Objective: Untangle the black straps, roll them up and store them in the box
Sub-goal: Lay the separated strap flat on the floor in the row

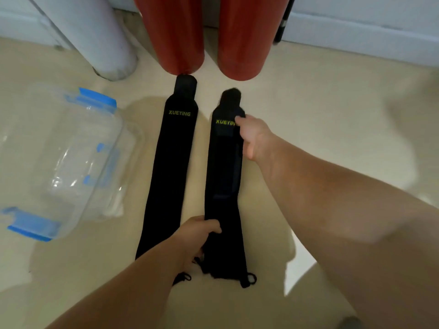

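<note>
Two black straps with yellow lettering lie side by side, stretched out lengthwise on the beige floor. The left strap [169,167] lies flat and untouched. My right hand [255,136] grips the far end of the right strap [224,167] beside its lettering. My left hand [197,236] grips that same strap near its close end, fingers curled over its left edge. Thin loops stick out at the straps' near ends. A clear plastic box [71,148] with blue clips sits to the left of the straps.
Two red cylinders [180,32] stand right behind the straps' far ends, a pale grey cylinder [95,36] stands at the back left. A white wall base [356,32] runs along the back right. Bare beige floor lies to the right.
</note>
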